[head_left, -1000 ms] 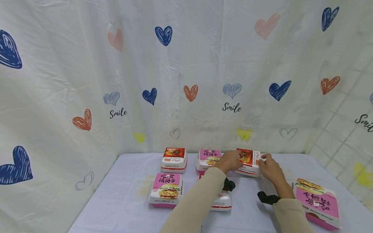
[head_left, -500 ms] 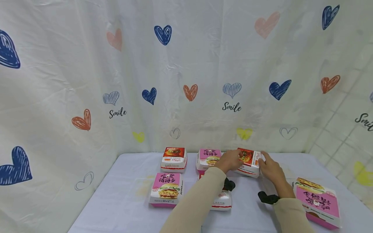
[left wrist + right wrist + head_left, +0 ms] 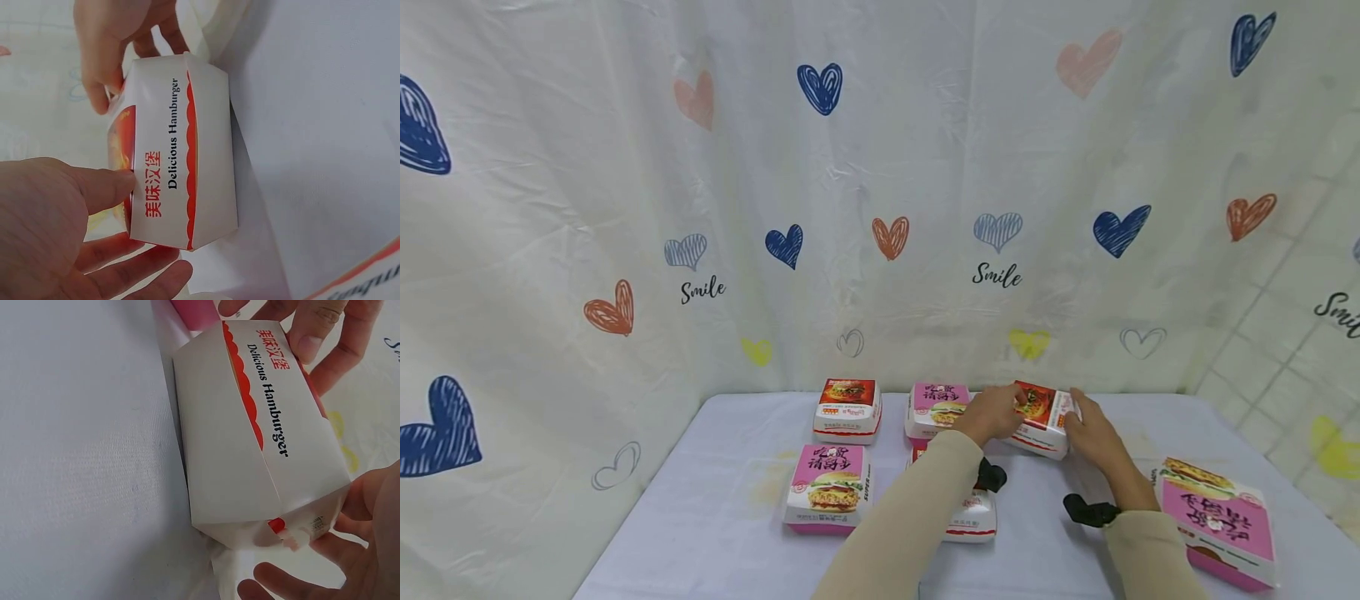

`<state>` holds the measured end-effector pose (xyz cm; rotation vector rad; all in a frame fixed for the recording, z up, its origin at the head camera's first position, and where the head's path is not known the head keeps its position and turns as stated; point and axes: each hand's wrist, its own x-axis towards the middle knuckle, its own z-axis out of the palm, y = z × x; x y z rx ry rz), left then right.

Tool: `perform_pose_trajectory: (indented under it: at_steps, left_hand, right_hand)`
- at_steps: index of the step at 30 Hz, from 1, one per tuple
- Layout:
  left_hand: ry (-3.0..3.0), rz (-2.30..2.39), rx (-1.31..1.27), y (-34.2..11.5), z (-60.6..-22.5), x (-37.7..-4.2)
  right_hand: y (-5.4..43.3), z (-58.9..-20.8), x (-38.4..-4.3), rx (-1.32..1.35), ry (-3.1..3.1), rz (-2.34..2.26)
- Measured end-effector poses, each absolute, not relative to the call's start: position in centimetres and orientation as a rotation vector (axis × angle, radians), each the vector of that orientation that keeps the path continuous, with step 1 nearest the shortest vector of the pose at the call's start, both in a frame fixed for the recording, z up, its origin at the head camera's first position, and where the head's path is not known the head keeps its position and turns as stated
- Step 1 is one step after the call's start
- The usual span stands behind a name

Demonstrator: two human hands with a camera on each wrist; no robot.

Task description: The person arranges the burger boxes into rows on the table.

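A white and red hamburger box (image 3: pixel 1042 419), printed "Delicious Hamburger", sits at the back right of the table between both hands. My left hand (image 3: pixel 994 414) holds its left end. In the left wrist view the left thumb (image 3: pixel 109 189) presses the lid's edge while the other fingers spread along the end. At the opposite end, my right hand (image 3: pixel 1099 431) grips the box. The right wrist view shows the right fingers (image 3: pixel 340 553) around that end, beside a small red-marked tab (image 3: pixel 277 525). The lid is down along the front seam.
A pink box (image 3: pixel 942 406) and a red-topped box (image 3: pixel 847 411) stand in the back row. Nearer are another pink box (image 3: pixel 829 487), a red and white box (image 3: pixel 973 517) partly under my left arm, and a large pink box (image 3: pixel 1217 521) at right. A heart-print curtain (image 3: pixel 880 167) hangs behind.
The hamburger box has turned slightly, its left edge shifting a little right. My right fingers have closed in on its right end; my left hand has barely moved.
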<state>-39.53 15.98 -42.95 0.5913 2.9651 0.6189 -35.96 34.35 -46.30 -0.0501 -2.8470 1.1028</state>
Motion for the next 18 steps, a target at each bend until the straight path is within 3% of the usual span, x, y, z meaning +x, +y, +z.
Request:
perform_pose_trajectory:
  at_steps: [18]
  left_hand:
    - [3.030, 0.585, 0.613, 15.93, -42.65, -39.05]
  right_hand:
    - [34.43, -46.07, -35.74, -0.016, -2.776, 1.124]
